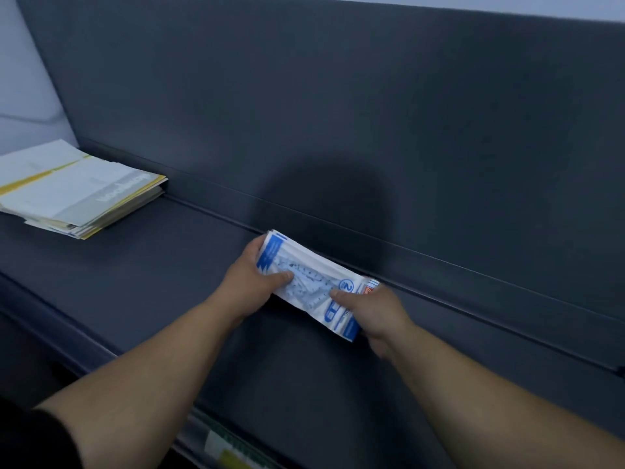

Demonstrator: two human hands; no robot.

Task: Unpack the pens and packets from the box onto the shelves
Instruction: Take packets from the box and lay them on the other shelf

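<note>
Left hand [252, 274] and right hand [370, 311] each clamp one end of the stack of packets [313, 286] — thumbs on top — holding it at the back of the dark shelf [152, 265] against the rear panel, probably to square it (box not in view).

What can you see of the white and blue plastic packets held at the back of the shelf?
The white and blue plastic packets form a thin stack of flat, glossy sleeves with blue print and a small red patch at one end. They lie tilted against the rear edge of the dark grey shelf. The left hand grips one end, the right hand the other, thumbs on top.
</note>
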